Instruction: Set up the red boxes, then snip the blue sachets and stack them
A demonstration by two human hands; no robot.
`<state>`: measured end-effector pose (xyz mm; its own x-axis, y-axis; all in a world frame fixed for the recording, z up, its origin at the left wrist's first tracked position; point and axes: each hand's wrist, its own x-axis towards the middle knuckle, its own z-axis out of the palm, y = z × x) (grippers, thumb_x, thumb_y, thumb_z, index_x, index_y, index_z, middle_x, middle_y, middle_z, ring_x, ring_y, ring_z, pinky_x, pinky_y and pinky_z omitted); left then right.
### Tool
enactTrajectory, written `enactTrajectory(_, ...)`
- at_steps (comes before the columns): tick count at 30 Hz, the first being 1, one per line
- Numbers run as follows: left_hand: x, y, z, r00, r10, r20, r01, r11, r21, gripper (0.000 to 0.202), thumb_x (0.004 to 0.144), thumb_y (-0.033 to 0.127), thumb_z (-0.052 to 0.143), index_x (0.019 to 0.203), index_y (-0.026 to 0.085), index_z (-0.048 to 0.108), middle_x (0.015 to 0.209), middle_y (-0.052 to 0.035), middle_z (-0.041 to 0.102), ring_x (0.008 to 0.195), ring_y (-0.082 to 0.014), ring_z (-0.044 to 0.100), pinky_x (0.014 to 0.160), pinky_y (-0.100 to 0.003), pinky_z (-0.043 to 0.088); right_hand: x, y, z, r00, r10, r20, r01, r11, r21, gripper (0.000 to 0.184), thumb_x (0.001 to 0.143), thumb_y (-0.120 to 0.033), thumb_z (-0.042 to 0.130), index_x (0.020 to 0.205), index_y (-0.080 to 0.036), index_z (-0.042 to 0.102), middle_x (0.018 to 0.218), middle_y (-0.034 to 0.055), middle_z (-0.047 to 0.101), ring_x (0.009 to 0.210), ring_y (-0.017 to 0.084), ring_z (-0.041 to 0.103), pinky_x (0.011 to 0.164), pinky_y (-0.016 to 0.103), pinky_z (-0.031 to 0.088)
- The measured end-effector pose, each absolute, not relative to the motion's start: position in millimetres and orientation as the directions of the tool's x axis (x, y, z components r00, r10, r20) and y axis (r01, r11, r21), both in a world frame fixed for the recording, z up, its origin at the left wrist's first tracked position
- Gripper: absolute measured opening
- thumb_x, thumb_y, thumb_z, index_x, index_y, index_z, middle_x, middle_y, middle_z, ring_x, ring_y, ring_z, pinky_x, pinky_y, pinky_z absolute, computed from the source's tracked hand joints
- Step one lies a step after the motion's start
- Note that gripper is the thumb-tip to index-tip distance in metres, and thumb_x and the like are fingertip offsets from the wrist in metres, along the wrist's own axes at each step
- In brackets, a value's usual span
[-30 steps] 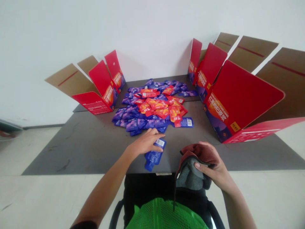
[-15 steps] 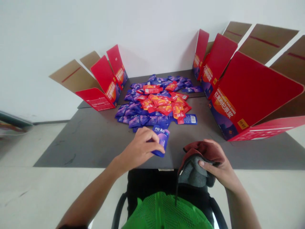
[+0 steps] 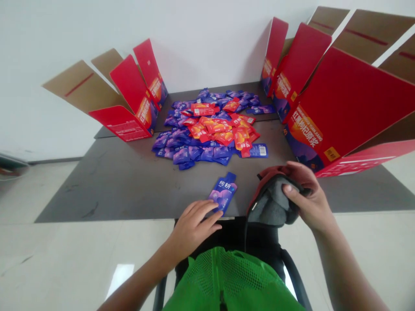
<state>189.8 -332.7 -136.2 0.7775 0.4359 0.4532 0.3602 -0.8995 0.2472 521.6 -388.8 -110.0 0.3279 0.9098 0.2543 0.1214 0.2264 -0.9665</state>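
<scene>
A white wall rises behind my dark table (image 3: 97, 190), with open red cartons at far left (image 3: 129, 103) and right (image 3: 343, 108) and a heap of blue and red sachets (image 3: 207, 129) between them. Near the edge, a lone blue sachet (image 3: 223, 193) lies just beside my open left hand (image 3: 191, 229). My right hand (image 3: 308, 198) grips a maroon-and-grey cloth (image 3: 274, 203).

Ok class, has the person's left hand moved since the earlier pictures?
Yes: the left hand has drawn back toward the person, from over the table to its near edge, just below the blue sachet.

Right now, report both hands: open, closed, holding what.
Left hand: open, empty, beside a blue sachet.
Right hand: closed, holding a maroon-and-grey cloth.
</scene>
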Motion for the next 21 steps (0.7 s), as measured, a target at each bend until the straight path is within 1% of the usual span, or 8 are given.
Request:
enactTrajectory(2,191,-337,-144,0.742,0.426,0.517,0.348,-0.905,0.246,0.027,0.1,0.024,0.068,0.126,0.018,0.068,0.127,-0.0114,0.071,0.12,-0.0249,0.066,0.103,-0.044,0.055,516,-380,-90,0.388,0.844,0.371,0.294,0.268,-0.917,0.05,0.089,-0.04,0.079,0.134,-0.03,0.06,0.124,0.0076,0.07,0.116,0.028,0.069,0.099,0.045,0.058)
enactTrajectory(3,192,-338,-148,0.733,0.424,0.533,0.343,-0.906,0.248,0.027,0.1,0.023,0.068,0.127,0.019,0.068,0.126,-0.0108,0.072,0.12,-0.0247,0.067,0.102,-0.043,0.056,510,-376,-79,0.361,0.83,0.425,0.371,0.29,-0.882,0.05,0.089,-0.04,0.079,0.135,-0.03,0.06,0.125,0.0075,0.07,0.116,0.027,0.068,0.1,0.046,0.058)
enactTrajectory(5,192,-339,-154,0.731,0.424,0.535,0.341,-0.906,0.252,0.026,0.101,0.022,0.066,0.127,0.019,0.067,0.125,-0.0095,0.073,0.12,-0.0244,0.067,0.101,-0.043,0.056,489,-368,-63,0.183,0.852,0.491,0.486,0.356,-0.798,0.05,0.092,-0.038,0.076,0.138,-0.032,0.059,0.13,0.0071,0.068,0.119,0.027,0.066,0.104,0.047,0.056)
enactTrajectory(8,190,-340,-162,0.752,0.433,0.498,0.349,-0.901,0.257,0.02,0.105,0.021,0.057,0.121,0.019,0.07,0.119,-0.0076,0.075,0.116,-0.0236,0.067,0.1,-0.042,0.056,448,-359,-63,-0.219,0.873,0.436,0.599,0.473,-0.645,0.043,0.095,-0.038,0.072,0.136,-0.033,0.061,0.139,0.0077,0.062,0.13,0.029,0.058,0.112,0.051,0.049)
enactTrajectory(11,184,-342,-168,0.758,0.455,0.468,0.36,-0.89,0.281,0.022,0.108,0.022,0.051,0.113,0.018,0.072,0.111,-0.0069,0.077,0.107,-0.0234,0.067,0.097,-0.041,0.057,418,-354,-86,-0.441,0.845,0.303,0.646,0.533,-0.546,0.033,0.096,-0.035,0.069,0.129,-0.029,0.067,0.141,0.0103,0.056,0.132,0.031,0.051,0.112,0.053,0.046)
enactTrajectory(13,181,-342,-170,0.764,0.457,0.455,0.353,-0.887,0.298,0.024,0.108,0.021,0.05,0.118,0.017,0.072,0.114,-0.0071,0.077,0.108,-0.0232,0.067,0.097,-0.042,0.056,411,-351,-101,-0.481,0.84,0.25,0.658,0.535,-0.53,0.033,0.095,-0.027,0.067,0.129,-0.027,0.067,0.14,0.0111,0.055,0.129,0.03,0.052,0.111,0.052,0.047)
enactTrajectory(16,178,-342,-173,0.783,0.431,0.449,0.325,-0.899,0.295,0.03,0.109,0.019,0.05,0.134,0.017,0.065,0.129,-0.0076,0.074,0.123,-0.0231,0.064,0.105,-0.043,0.054,415,-340,-110,-0.498,0.835,0.236,0.68,0.544,-0.491,0.037,0.095,-0.021,0.065,0.131,-0.026,0.065,0.139,0.0111,0.057,0.128,0.029,0.053,0.11,0.051,0.048)
enactTrajectory(21,177,-341,-176,0.797,0.412,0.441,0.319,-0.908,0.272,0.036,0.108,0.016,0.051,0.143,0.018,0.059,0.142,-0.008,0.068,0.137,-0.0237,0.058,0.11,-0.044,0.053,440,-308,-106,-0.506,0.819,0.271,0.725,0.574,-0.381,0.034,0.101,-0.023,0.058,0.135,-0.026,0.064,0.135,0.0114,0.061,0.125,0.028,0.056,0.106,0.049,0.051)
